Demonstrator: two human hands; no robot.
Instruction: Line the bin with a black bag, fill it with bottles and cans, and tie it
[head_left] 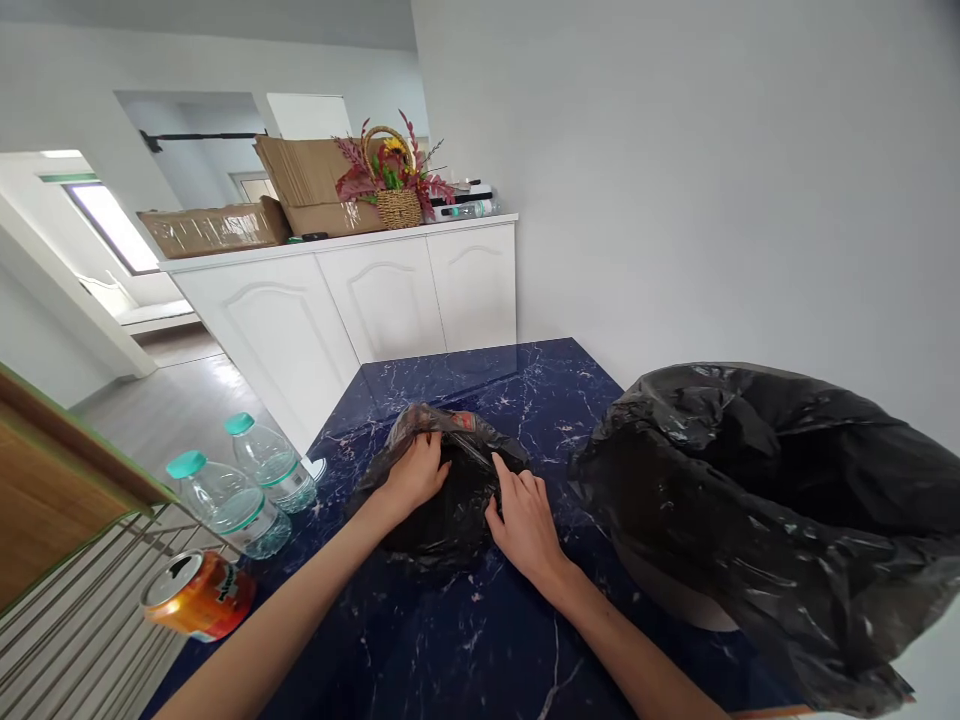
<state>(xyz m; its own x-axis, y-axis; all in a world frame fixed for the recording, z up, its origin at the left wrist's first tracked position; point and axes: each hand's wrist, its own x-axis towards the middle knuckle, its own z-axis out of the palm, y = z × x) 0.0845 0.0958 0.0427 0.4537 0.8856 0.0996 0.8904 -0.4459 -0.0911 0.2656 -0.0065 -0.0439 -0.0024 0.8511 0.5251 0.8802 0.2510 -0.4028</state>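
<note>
- The black bag [450, 525] sits at the centre of the dark blue marbled tabletop [465, 650], mouth open, a red patch on its far rim at 12 o'clock.
- Left hand [416, 475] at the bag's 11 o'clock: fingers bent at the rim, thumb apart; whether they grip the film, I cannot tell.
- Right hand [525, 520] at the bag's 3 o'clock: index finger and thumb spread apart, reaching the bag's side.
- At 3 o'clock, a large bin [675, 585] wears a black liner [690, 510], gaping open.
- Two clear bottles [244, 510] with teal caps stand at 9 o'clock; an orange can [206, 595] at 8 o'clock.
- Beyond, at 11 o'clock, a white cabinet [390, 300] carries cardboard boxes [304, 180] and a flower basket [399, 208].
</note>
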